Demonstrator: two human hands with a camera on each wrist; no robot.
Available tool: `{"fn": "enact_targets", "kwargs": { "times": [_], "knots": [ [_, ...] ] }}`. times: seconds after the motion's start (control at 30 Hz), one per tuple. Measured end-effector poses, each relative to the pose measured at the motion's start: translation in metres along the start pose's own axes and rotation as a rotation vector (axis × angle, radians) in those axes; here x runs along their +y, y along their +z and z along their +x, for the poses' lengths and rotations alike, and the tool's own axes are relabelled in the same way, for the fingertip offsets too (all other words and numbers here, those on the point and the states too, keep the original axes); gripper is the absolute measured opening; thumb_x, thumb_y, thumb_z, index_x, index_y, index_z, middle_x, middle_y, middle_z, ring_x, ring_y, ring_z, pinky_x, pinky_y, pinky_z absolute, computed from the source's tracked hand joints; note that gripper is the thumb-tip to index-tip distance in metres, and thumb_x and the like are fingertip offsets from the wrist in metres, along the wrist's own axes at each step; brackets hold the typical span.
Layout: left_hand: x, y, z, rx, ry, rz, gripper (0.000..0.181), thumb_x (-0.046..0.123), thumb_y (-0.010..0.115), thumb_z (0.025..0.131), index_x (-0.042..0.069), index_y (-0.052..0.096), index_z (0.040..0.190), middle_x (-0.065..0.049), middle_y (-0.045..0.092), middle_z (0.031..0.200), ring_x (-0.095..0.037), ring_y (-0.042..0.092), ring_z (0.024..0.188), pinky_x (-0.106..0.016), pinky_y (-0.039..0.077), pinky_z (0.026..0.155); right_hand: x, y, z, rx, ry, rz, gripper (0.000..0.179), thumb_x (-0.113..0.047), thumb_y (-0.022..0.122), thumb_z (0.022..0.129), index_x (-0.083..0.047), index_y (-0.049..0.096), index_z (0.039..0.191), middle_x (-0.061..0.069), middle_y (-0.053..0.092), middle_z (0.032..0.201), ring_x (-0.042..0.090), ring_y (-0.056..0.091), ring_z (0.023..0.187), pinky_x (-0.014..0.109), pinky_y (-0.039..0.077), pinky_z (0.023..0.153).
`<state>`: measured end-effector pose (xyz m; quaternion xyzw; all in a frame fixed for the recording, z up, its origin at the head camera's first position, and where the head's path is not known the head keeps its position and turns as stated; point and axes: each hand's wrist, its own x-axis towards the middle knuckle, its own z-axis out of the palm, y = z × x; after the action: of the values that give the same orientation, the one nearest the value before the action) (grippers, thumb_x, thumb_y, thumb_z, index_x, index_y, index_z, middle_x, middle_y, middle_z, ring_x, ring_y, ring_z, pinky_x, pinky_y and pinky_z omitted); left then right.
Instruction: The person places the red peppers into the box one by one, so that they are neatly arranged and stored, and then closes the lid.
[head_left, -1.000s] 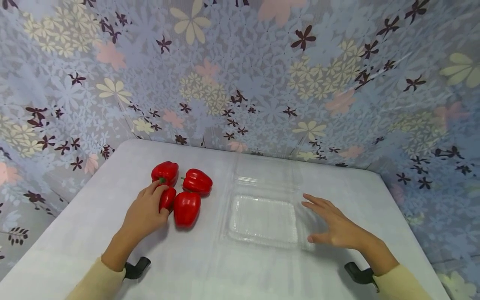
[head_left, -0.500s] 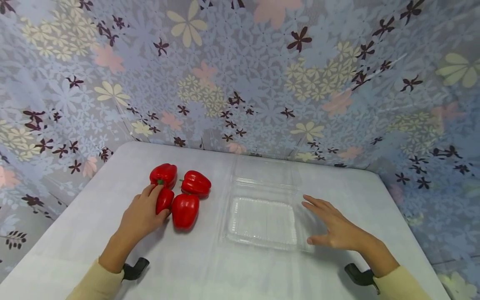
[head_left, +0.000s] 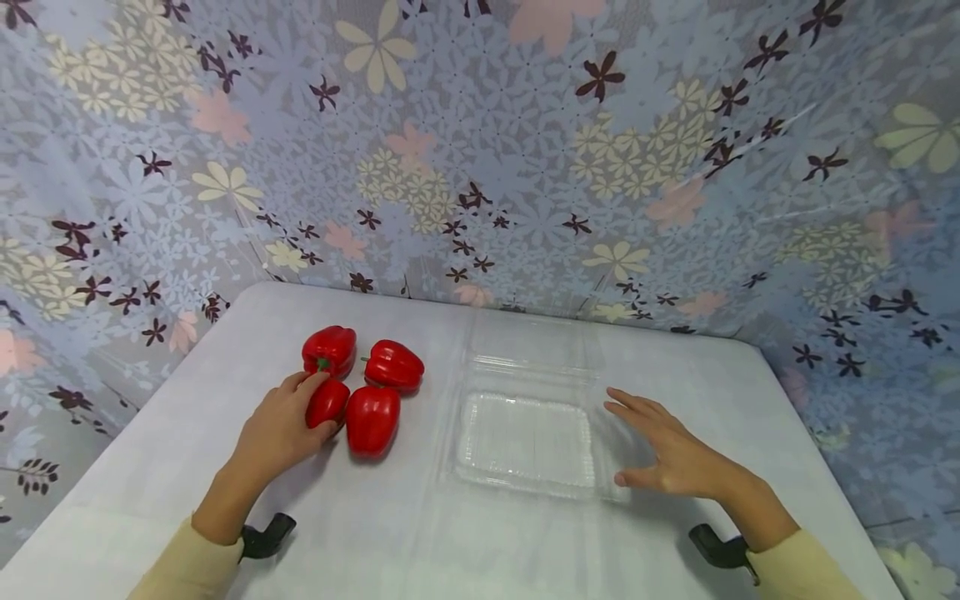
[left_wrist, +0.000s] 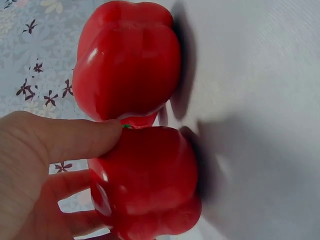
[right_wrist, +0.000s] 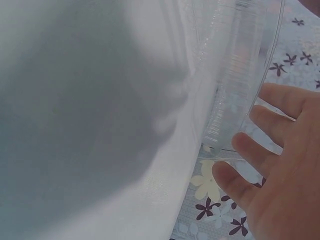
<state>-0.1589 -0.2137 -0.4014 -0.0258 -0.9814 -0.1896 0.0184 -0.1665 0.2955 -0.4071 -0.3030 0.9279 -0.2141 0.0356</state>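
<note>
My left hand (head_left: 276,429) grips a red bell pepper (head_left: 327,403) at the left of the table. In the left wrist view the thumb lies on the side of this pepper near its green stem, with fingers behind it. Close by are several more: a back-left pepper (head_left: 330,348), a back-right pepper (head_left: 393,365) and a front pepper (head_left: 372,421). A clear plastic clamshell container (head_left: 525,442) lies open mid-table, its lid (head_left: 528,340) towards the wall. Fingers spread, my right hand (head_left: 675,454) hovers by the container's right side; the right wrist view shows nothing in it.
A white-covered table (head_left: 487,550) meets a flower-patterned wall covering (head_left: 480,150) at its back edge. Black wrist mounts (head_left: 266,537) stick out below both hands. The transparent container's edges are hard to make out against the white cover.
My left hand has shifted slightly left and towards me with its pepper, and its fingers have drawn clear of the back-left pepper's stem. The right hand stays in place.
</note>
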Motion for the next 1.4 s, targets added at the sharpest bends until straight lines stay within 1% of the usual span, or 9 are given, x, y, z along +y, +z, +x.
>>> {"fn": "enact_targets", "kwargs": {
  "times": [0.2,0.3,0.43,0.53,0.7,0.97,1.2,1.4],
  "knots": [
    [0.000,0.002,0.002,0.009,0.032,-0.006,0.080,0.021,0.082,0.075,0.002,0.045,0.144,-0.032,0.047,0.142,-0.053,0.052,0.120,-0.064,0.056,0.085,0.002,-0.003,-0.004,0.008,0.007,0.014,0.088,-0.037,0.080,0.081,-0.006,0.038,0.151,0.022,0.030,0.159,0.047,0.032,0.139,0.075,0.034,0.099],
    [-0.001,0.002,0.000,0.009,0.046,-0.007,0.080,0.021,0.083,0.075,0.002,0.046,0.143,-0.032,0.047,0.142,-0.053,0.052,0.120,-0.064,0.055,0.085,0.003,-0.002,-0.005,0.000,0.015,0.027,0.089,-0.038,0.080,0.081,-0.007,0.036,0.152,0.021,0.029,0.160,0.046,0.031,0.140,0.075,0.033,0.100],
    [-0.004,0.002,-0.004,0.012,0.073,-0.012,0.080,0.021,0.084,0.074,0.003,0.047,0.143,-0.031,0.046,0.144,-0.053,0.050,0.123,-0.065,0.055,0.086,0.004,-0.001,-0.004,-0.005,0.007,0.025,0.089,-0.037,0.080,0.081,-0.005,0.036,0.152,0.022,0.029,0.159,0.047,0.031,0.140,0.074,0.034,0.100],
    [-0.007,0.001,-0.006,0.030,0.101,-0.015,0.080,0.020,0.084,0.074,0.003,0.047,0.143,-0.029,0.044,0.146,-0.052,0.050,0.124,-0.065,0.054,0.087,0.004,0.000,-0.002,-0.004,0.001,0.015,0.089,-0.036,0.081,0.080,-0.004,0.037,0.151,0.022,0.030,0.159,0.047,0.032,0.140,0.074,0.035,0.100],
    [-0.010,-0.002,-0.005,0.079,0.149,-0.021,0.079,0.018,0.083,0.075,0.002,0.047,0.143,-0.026,0.044,0.148,-0.051,0.050,0.125,-0.065,0.054,0.088,0.004,0.000,-0.002,-0.008,0.008,0.017,0.089,-0.035,0.080,0.081,-0.004,0.036,0.152,0.022,0.029,0.160,0.048,0.031,0.140,0.075,0.034,0.100],
    [-0.007,-0.011,-0.007,0.140,0.222,0.000,0.077,0.015,0.084,0.074,0.003,0.050,0.141,-0.023,0.046,0.148,-0.048,0.052,0.124,-0.064,0.054,0.088,0.001,0.001,-0.004,-0.009,0.018,0.019,0.088,-0.035,0.080,0.081,-0.003,0.037,0.151,0.024,0.029,0.160,0.050,0.030,0.140,0.076,0.032,0.100],
    [-0.008,-0.019,-0.010,0.141,0.233,-0.010,0.078,0.017,0.085,0.074,0.006,0.050,0.143,-0.022,0.046,0.149,-0.048,0.051,0.125,-0.064,0.055,0.085,-0.001,-0.001,-0.005,-0.014,0.010,0.046,0.088,-0.035,0.079,0.082,-0.006,0.036,0.152,0.024,0.028,0.160,0.050,0.029,0.140,0.077,0.032,0.099],
    [-0.007,-0.026,-0.008,0.156,0.235,-0.038,0.080,0.016,0.086,0.073,0.004,0.048,0.143,-0.024,0.045,0.148,-0.049,0.050,0.126,-0.064,0.054,0.085,0.001,0.001,-0.005,-0.018,0.027,0.059,0.087,-0.035,0.078,0.083,-0.006,0.035,0.153,0.025,0.027,0.160,0.050,0.028,0.141,0.077,0.031,0.101]
  ]
}}
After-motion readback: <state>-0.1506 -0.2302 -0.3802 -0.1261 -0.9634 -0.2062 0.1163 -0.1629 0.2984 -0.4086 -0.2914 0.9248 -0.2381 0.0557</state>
